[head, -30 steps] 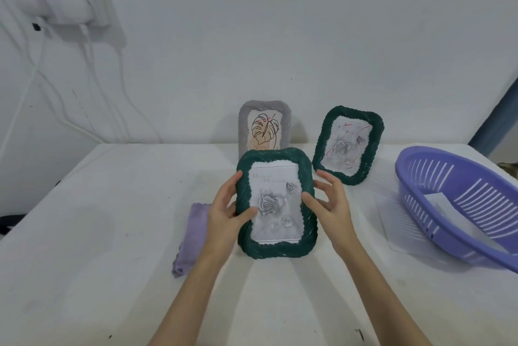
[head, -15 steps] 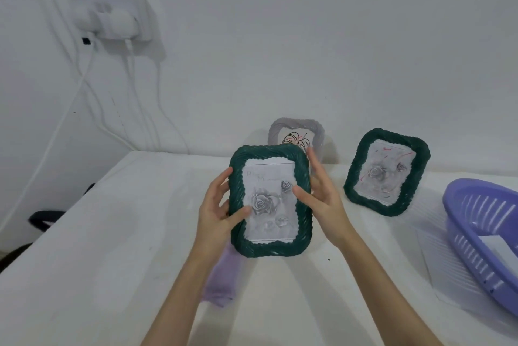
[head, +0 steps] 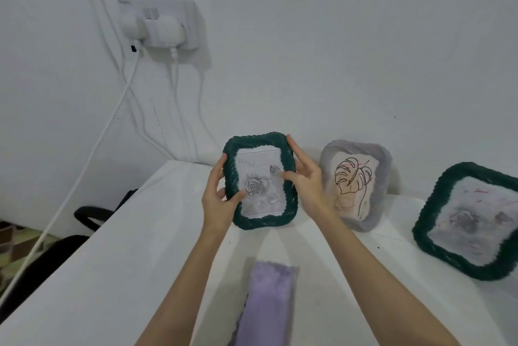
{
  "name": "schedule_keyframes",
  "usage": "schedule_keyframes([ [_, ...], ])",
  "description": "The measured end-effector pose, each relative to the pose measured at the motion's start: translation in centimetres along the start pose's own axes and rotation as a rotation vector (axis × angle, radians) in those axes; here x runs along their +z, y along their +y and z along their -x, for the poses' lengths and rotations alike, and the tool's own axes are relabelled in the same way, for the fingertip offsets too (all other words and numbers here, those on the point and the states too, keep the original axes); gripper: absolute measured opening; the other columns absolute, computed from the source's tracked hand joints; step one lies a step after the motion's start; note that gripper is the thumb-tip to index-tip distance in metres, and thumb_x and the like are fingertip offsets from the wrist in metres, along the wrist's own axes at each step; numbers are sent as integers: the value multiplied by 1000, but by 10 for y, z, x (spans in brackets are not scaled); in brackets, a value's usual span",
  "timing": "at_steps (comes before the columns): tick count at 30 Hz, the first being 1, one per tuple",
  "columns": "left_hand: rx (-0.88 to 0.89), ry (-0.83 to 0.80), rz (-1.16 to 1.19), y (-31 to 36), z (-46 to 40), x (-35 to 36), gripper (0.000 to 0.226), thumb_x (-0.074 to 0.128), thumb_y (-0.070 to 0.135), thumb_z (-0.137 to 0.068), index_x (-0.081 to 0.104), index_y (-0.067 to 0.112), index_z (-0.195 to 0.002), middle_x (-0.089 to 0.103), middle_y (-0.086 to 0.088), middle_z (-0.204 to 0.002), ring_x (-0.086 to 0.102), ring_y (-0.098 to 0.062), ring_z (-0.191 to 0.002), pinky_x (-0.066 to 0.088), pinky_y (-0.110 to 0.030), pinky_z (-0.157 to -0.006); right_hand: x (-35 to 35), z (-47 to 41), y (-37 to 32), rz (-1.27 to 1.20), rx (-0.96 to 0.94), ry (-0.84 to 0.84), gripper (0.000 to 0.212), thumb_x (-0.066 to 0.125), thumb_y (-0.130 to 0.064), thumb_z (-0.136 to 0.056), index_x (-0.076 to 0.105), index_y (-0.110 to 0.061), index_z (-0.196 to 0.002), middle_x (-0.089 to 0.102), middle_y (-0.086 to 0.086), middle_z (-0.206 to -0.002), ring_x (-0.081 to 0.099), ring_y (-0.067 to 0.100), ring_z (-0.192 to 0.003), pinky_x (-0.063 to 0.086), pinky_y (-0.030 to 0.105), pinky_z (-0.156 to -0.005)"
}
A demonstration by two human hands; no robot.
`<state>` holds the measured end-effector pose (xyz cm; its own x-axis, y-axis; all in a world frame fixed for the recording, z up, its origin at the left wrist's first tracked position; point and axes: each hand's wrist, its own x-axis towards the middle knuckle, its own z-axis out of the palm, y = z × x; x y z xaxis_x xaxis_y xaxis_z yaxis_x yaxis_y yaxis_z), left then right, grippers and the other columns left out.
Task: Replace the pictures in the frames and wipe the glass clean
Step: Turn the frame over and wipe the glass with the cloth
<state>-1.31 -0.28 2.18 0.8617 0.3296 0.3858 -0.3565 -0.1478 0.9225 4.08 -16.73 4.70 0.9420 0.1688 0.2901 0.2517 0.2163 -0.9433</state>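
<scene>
Green frame [head: 259, 222] upright, portrait, facing camera; left hand [head: 217, 202], right hand [head: 307, 181] grasping sides.

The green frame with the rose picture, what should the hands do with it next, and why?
Probably stand the green frame on the table, left of the grey frame. Both hands, left and right, hold it upright with a picture already inside, and the purple cloth lies unused, so it looks finished.

The 2 forearms are bare to the bottom edge, no sleeves, and the left hand [head: 217, 201] and right hand [head: 307, 181] wear nothing.
</scene>
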Motion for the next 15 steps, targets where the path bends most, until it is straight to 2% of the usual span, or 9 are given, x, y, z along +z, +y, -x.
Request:
schedule_keyframes([
  [5, -27, 27, -30, -18, -18, -3, 77, 66, -12, -74, 41, 34, -131, 49, 22, -126, 48, -4, -117, 50, -12, -84, 8, -25, 23, -17, 52, 31, 80, 49, 23, -74, 46, -36, -127, 48, -3, -139, 48, 11, -126, 46, 36, -101],
  [10, -31, 25, -50, -26, -15, -1, 75, 66, -9, -76, 40, 34, -132, 47, 29, -123, 47, 11, -112, 48, -10, -82, 6, -29, 37, -11, 76, 27, 79, 48, 23, -75, 44, -33, -130, 50, -3, -137, 53, 5, -117, 52, 24, -90],
  [13, -20, 10, -69, -26, -10, -1, 77, 66, -4, -78, 35, 43, -131, 47, 25, -126, 52, 3, -112, 49, -10, -80, 2, -27, 36, 112, 24, -40, 78, 53, 18, -79, 31, -25, -140, 43, 4, -143, 50, 12, -122, 47, 28, -98],
  [15, -40, -35, -94, -26, -3, -4, 85, 70, 3, -77, 27, 54, -130, 48, 20, -124, 60, -2, -103, 50, -11, -76, -3, -18, 37, 248, 14, -88, 85, 61, 6, -81, 17, -31, -143, 48, -5, -136, 55, 8, -111, 49, 23, -94],
])
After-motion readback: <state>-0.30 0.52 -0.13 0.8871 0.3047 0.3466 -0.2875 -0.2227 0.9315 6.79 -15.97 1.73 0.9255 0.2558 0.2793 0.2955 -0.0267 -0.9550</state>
